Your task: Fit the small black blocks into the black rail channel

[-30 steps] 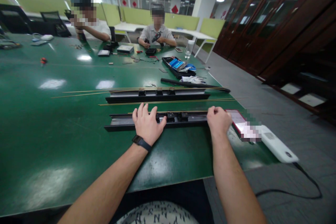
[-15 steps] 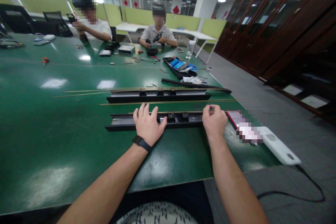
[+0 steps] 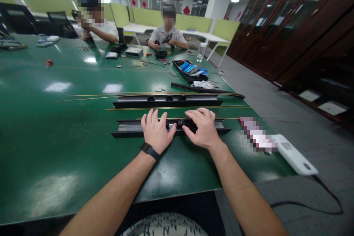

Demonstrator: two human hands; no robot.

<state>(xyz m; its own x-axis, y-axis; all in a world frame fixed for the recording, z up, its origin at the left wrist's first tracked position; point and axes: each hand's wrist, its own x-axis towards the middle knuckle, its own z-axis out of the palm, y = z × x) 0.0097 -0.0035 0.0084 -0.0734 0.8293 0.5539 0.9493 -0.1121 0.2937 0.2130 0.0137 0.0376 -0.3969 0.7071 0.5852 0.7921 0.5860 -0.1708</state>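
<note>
In front of me lies a long black-edged metal channel [image 3: 128,128] with small black blocks [image 3: 180,122] in its middle. My left hand [image 3: 157,129] rests over its left-centre part, fingers spread, a dark band on the wrist. Over the right-centre part lies my right hand [image 3: 203,127], thumb and fingers apart on either side of the channel. A thin brass-coloured rod [image 3: 231,118] runs along the channel's far side and sticks out to the right. Part of the channel and some blocks are hidden under my hands.
A second similar channel [image 3: 132,104] lies farther back, with long thin rods [image 3: 91,95] across it. Beyond are a black bar [image 3: 207,89] and a black tray [image 3: 190,72]. A phone [image 3: 256,132] and a white device [image 3: 293,155] sit right. Two people sit across the green table [image 3: 69,125].
My right hand has moved left from the channel's right end, its closed fingers opening over the blocks. The rod's right end now shows. My left hand has stayed in place.
</note>
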